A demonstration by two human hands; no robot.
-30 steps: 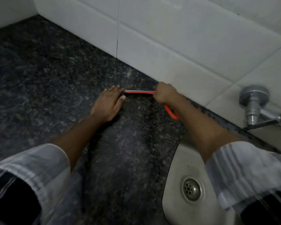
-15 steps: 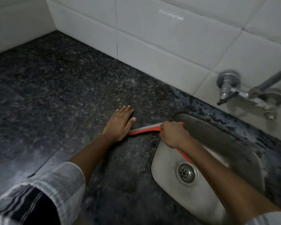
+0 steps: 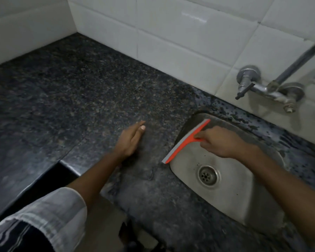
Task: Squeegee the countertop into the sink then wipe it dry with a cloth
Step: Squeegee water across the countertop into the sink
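Note:
My right hand (image 3: 218, 142) grips the handle of an orange squeegee (image 3: 185, 142) with a grey blade. The blade lies along the left rim of the steel sink (image 3: 233, 195), over the basin's edge. My left hand (image 3: 130, 140) rests flat on the dark speckled granite countertop (image 3: 80, 99), fingers together, a hand's width left of the squeegee. Water drops show on the granite behind the sink. No cloth is in view.
White tiled walls (image 3: 171, 33) border the counter at the back and left. A chrome wall tap (image 3: 269, 88) with a long spout sticks out above the sink's far right. The counter's front edge steps back at the lower left. The drain (image 3: 207, 175) sits mid-basin.
My right hand has dragged the squeegee from near the back wall across the counter to the sink's left rim. My left hand stayed on the granite, and the squeegee has left it.

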